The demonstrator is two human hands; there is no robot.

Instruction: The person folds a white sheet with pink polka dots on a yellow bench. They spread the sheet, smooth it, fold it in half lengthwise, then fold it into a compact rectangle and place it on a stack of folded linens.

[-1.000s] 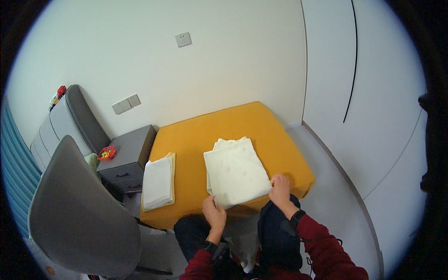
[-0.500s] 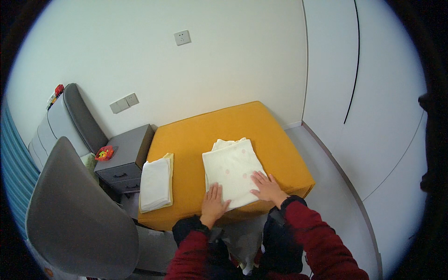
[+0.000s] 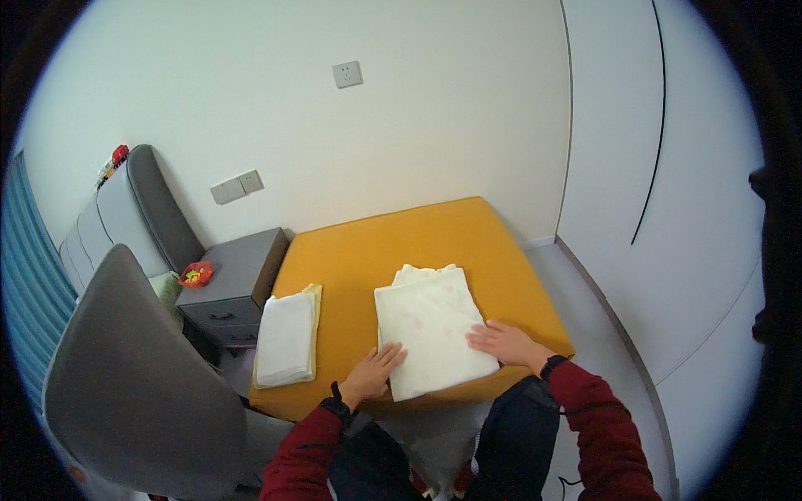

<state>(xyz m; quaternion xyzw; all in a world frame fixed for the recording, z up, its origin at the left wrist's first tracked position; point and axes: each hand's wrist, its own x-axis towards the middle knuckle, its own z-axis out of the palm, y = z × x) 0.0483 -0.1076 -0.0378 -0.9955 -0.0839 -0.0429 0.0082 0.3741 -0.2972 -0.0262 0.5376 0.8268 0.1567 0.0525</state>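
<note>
A folded cream cloth (image 3: 430, 334) with faint pink dots lies near the front edge of a mustard-yellow upholstered ottoman (image 3: 368, 242). Its far edge shows a second, uneven layer. My left hand (image 3: 373, 372) rests at the cloth's near left edge, fingers stretched out over its border. At the right edge, my right hand (image 3: 504, 342) lies with its fingers extended on the fabric. Neither hand grips anything. To the left on the same ottoman is a folded stack of white cloths (image 3: 284, 338) with a pale yellow one underneath.
A grey chair (image 3: 142, 376) stands at the near left. Behind it is a grey nightstand (image 3: 242, 259) bearing a red dish (image 3: 196, 274) of small colourful pieces. A white wall (image 3: 451, 108) rises at the back, and white cabinet doors (image 3: 693, 250) run along the right.
My hands have moved apart to the cloth's left and right edges, off its middle area. The whole view has shifted slightly; the cloth stack on the left stays put.
</note>
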